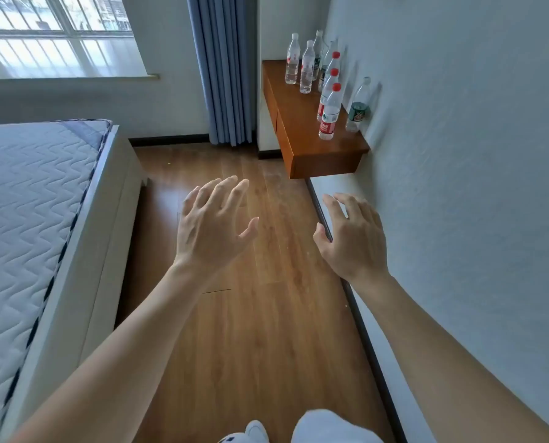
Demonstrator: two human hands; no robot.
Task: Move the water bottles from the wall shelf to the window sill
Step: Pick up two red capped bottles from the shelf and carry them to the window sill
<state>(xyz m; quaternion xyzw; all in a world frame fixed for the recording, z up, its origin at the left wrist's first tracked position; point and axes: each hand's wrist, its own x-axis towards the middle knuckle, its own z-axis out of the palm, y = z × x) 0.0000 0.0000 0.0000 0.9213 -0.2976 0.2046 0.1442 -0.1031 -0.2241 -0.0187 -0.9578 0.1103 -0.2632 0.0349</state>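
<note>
Both hands are up in front of the person with nothing in them. Her left hand (211, 223) has its fingers spread wide over the floor (235, 314). So does the right hand (354, 238), which is close to the white wall (474, 155) on the right.

All the water bottles (329, 111) look like they are on the wall shelf (302, 123), far off on the right side. They stand up straight. Some have red caps and some have white caps. I count about eight, but a few hide behind others, so I am not sure.

The window sill (75, 77) is far away on the left, under the window (56, 30). No bottle is on the part of it that shows. So the job seems not to have started, and every bottle has yet to be carried over.

A bed (27, 203) fills the left side, right under the window. It may make the sill harder to reach. A blue curtain (222, 68) hangs between the window and the shelf. The floor ahead is bare, so walking to the shelf looks easy.
</note>
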